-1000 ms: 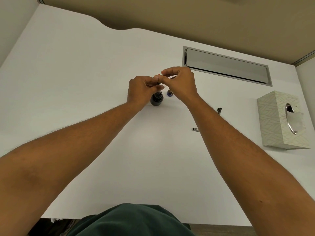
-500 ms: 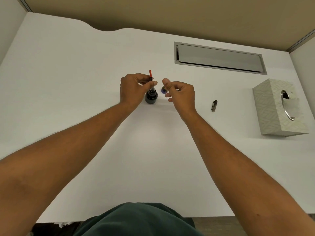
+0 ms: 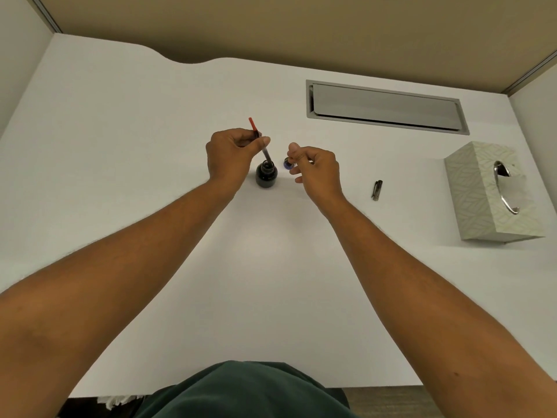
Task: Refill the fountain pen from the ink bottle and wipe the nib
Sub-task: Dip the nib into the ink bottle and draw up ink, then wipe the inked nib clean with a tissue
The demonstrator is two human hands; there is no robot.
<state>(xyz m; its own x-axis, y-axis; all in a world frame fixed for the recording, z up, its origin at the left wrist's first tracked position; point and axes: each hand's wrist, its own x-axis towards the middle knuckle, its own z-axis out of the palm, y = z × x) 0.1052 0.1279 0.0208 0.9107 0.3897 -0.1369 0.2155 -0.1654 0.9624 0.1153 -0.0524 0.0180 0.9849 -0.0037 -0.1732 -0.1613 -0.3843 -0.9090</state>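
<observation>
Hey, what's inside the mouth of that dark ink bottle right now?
The lower end of the slim pen section with the red converter, held by the left hand, dips into the round dark glass ink bottle. The nib is hidden inside; ink level cannot be seen.

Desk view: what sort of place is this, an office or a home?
Probably an office cubicle. The white desk has a built-in cable hatch, partition walls close it in, and a tissue box stands on it.
</observation>
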